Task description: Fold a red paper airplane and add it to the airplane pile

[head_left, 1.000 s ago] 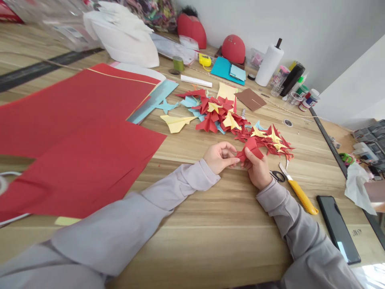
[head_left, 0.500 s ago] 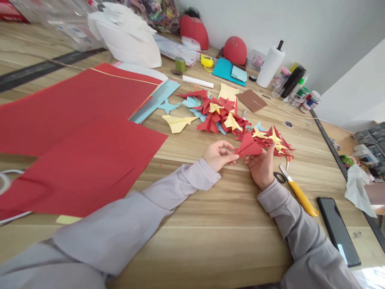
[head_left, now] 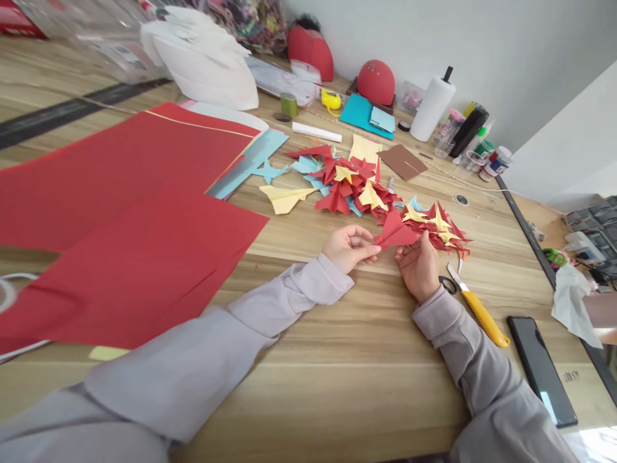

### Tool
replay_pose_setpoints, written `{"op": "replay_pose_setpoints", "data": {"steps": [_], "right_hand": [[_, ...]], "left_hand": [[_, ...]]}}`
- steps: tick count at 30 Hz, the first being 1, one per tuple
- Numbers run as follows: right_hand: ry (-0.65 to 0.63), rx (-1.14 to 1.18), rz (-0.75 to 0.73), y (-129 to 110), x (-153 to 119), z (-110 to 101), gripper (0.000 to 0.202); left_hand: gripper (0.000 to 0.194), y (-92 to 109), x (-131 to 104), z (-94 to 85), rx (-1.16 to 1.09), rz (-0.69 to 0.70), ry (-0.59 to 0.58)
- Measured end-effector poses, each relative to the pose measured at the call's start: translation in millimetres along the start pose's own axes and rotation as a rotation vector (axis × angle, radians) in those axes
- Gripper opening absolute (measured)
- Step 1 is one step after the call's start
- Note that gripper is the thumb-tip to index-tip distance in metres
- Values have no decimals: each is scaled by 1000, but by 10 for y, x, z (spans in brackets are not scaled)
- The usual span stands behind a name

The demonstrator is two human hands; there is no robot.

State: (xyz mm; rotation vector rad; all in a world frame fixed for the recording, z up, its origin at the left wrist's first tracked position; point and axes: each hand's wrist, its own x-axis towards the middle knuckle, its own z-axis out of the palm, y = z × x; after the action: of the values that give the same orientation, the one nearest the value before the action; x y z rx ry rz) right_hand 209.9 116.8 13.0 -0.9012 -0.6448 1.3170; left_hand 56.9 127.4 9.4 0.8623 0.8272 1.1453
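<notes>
A red paper plane is held above the wooden table, between my two hands. My left hand pinches its pointed left end between thumb and fingers. At the plane's wide right end, my right hand has its thumb and fingers closed on the edge; the fingertips are partly hidden. Just behind lie heaped paper planes, mostly red with some yellow and blue: one pile at centre and a smaller pile to the right. A single yellow paper plane lies left of them.
Large red paper sheets cover the left side. A yellow utility knife with its blade out lies right of my right hand, near scissors and a phone. Bottles and a white roll stand at the back.
My right thumb has come down from its raised position onto the plane's right edge, and the fingers have closed. The plane has tilted slightly. My left hand keeps its pinch.
</notes>
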Motion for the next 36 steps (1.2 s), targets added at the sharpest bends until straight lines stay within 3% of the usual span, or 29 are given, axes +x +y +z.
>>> {"op": "replay_pose_setpoints", "data": {"steps": [4, 9, 17, 28, 36], "right_hand": [[-121, -159, -11, 19, -50, 16, 53], [-272, -466, -122, 49, -144, 49, 23], [-135, -319, -71, 58, -118, 18, 16], [-53, -239, 18, 0, -110, 71, 26], [-45, -248, 4, 5, -99, 59, 27]], "left_hand": [[52, -3, 5, -7, 6, -5, -8], [52, 2, -10, 7, 26, -23, -51], [52, -9, -24, 24, 28, -10, -33], [53, 4, -24, 17, -22, -59, -49], [56, 3, -23, 13, -41, -44, -42]]}}
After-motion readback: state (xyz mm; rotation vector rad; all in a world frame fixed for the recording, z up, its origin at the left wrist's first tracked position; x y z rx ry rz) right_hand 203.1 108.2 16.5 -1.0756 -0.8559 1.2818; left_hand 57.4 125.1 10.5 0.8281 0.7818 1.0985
